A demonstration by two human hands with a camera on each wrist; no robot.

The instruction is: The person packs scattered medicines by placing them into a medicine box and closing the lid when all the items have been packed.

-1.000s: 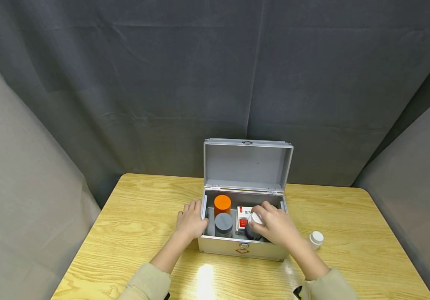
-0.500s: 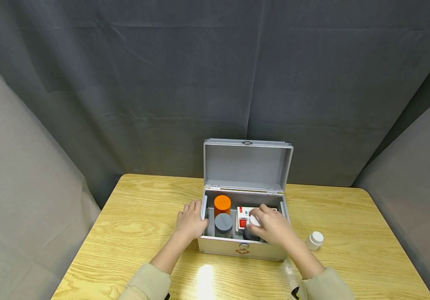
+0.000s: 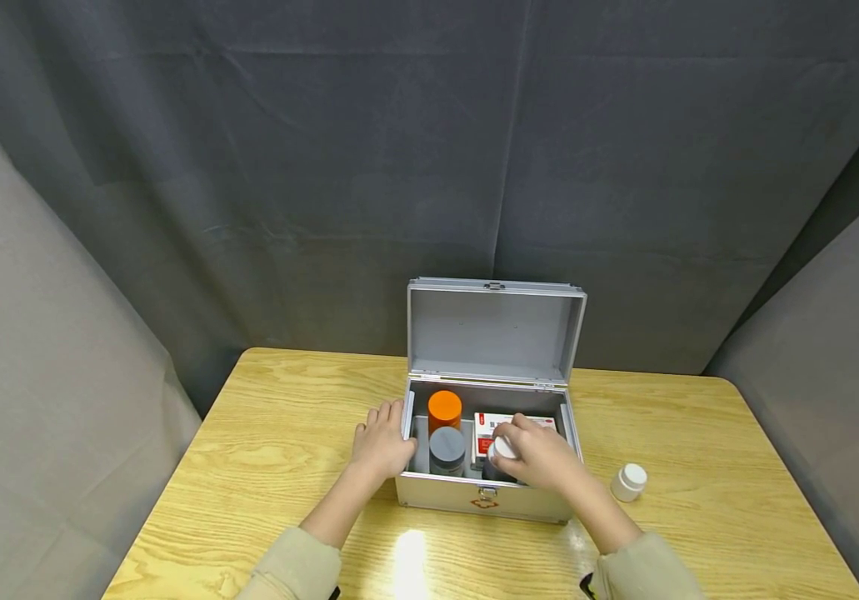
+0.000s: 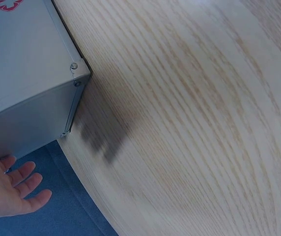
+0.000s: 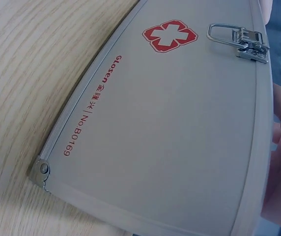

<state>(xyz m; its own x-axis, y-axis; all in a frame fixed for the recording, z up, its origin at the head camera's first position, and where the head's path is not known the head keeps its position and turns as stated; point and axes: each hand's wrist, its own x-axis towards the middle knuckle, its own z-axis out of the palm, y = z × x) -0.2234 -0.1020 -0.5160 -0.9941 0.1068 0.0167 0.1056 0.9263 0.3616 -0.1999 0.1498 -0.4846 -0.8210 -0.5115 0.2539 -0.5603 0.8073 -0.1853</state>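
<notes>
In the head view my left hand [image 3: 382, 442] rests against the left side of an open silver first-aid box [image 3: 444, 490], its thumb over the rim. The left wrist view shows those fingers loosely extended beside the box wall. My right hand [image 3: 541, 454] reaches over the front rim and grips the white cap of a dark bottle [image 3: 500, 472] standing inside the box, at the front. Behind it lies a white-and-red medicine box [image 3: 485, 427]. To the left stand an orange-capped bottle [image 3: 444, 407] and a grey-capped jar [image 3: 447, 447]. The right wrist view hides the bottle behind the box front.
A small white bottle [image 3: 629, 482] stands on the wooden table [image 3: 287, 433] to the right of the box. The box's raised lid [image 3: 496, 329] stands upright at the back. Behind the table hangs a dark grey curtain [image 3: 324, 167].
My right hand has shifted slightly left and down with the dark bottle, showing more of the medicine box behind it. My left hand has stayed in place.
</notes>
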